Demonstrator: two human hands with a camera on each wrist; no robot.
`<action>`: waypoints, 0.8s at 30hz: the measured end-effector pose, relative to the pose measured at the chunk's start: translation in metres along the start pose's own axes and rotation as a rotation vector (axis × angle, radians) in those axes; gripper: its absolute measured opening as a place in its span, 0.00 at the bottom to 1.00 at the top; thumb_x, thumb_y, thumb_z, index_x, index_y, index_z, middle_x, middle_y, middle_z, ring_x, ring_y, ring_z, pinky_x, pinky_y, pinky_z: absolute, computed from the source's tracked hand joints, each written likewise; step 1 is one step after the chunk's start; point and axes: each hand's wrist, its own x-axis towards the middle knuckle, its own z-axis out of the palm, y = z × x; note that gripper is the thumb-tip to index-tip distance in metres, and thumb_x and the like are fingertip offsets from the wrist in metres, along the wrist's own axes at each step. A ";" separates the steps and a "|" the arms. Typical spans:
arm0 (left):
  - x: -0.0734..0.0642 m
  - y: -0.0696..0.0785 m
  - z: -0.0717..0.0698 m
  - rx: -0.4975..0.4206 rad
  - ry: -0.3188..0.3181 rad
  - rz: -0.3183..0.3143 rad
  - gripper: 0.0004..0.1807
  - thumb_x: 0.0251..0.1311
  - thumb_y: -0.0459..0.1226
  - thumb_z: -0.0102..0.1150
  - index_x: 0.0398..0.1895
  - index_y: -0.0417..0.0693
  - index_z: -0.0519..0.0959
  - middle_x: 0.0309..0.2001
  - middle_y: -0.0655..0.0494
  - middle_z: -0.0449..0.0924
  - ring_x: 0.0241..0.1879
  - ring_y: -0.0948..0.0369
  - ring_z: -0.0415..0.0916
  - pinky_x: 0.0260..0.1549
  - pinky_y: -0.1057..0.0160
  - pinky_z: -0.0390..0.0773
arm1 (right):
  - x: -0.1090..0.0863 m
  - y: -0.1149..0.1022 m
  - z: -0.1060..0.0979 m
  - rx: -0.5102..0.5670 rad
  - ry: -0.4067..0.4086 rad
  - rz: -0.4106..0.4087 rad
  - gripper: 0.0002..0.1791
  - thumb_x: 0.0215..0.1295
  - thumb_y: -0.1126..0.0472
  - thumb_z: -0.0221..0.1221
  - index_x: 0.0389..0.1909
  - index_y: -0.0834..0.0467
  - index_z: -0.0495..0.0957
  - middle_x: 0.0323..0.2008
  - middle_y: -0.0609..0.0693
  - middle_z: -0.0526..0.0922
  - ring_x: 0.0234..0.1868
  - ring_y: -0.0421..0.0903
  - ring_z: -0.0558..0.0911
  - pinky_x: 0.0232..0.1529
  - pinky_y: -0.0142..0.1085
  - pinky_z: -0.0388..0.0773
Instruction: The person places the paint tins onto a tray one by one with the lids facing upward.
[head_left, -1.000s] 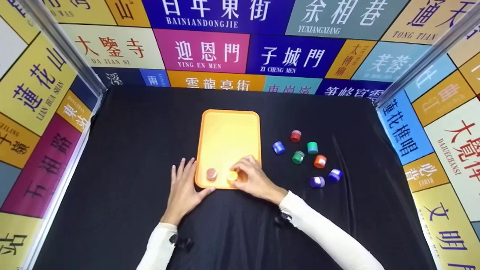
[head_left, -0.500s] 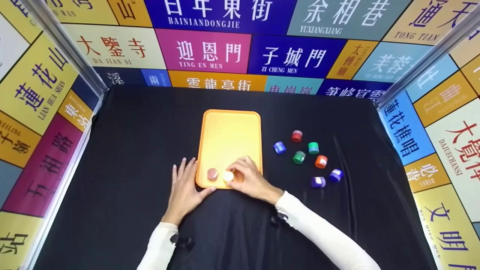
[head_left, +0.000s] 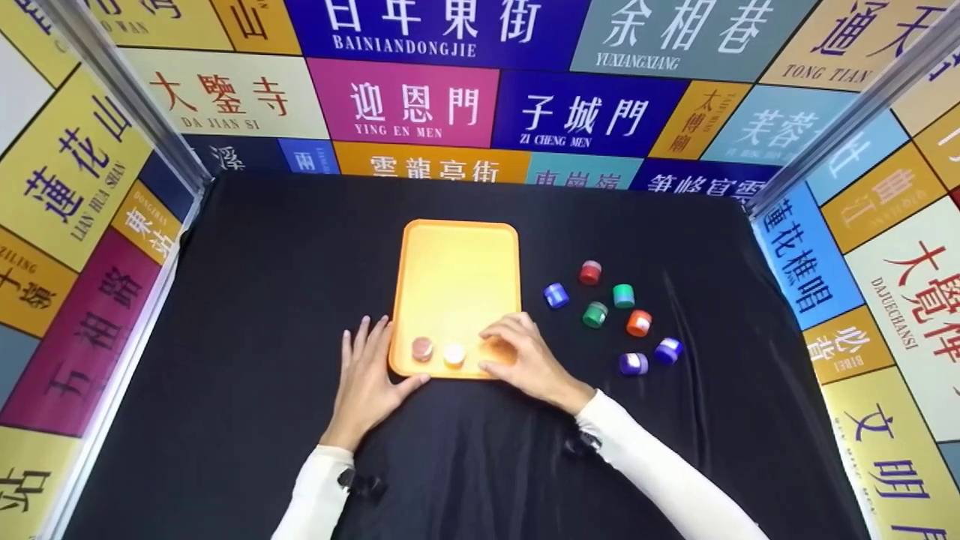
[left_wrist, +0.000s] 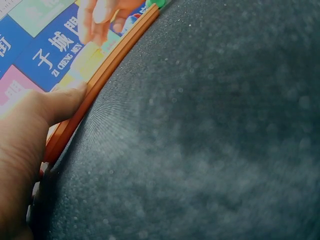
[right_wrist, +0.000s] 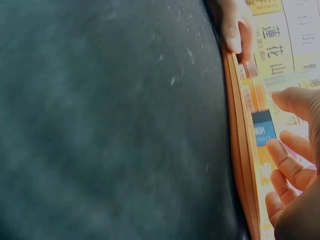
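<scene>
An orange tray lies on the black cloth. Near its front edge stand a brown paint jar and, just right of it, a yellow paint jar whose top looks white under glare. My left hand rests against the tray's front left corner, fingers extended along the side and thumb on the front rim. Above the tray's front right part is my right hand, apart from the yellow jar. Its fingers are loosely bent with a gap to the thumb, holding nothing.
Right of the tray several paint jars lie scattered: red, blue, two green, orange and two purple-blue. Printed panels wall off the back and both sides of the black-covered table.
The yellow jar shifted slightly left toward the brown one while my right hand gripped it. The hand then let go and moved right. My left hand stayed at the tray corner.
</scene>
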 end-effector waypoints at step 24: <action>0.000 0.000 0.001 0.005 -0.012 -0.013 0.61 0.55 0.66 0.77 0.82 0.35 0.68 0.83 0.39 0.66 0.86 0.37 0.51 0.85 0.33 0.39 | -0.057 0.018 -0.057 -0.050 0.131 0.033 0.23 0.61 0.61 0.81 0.56 0.63 0.88 0.55 0.51 0.87 0.61 0.56 0.77 0.67 0.36 0.70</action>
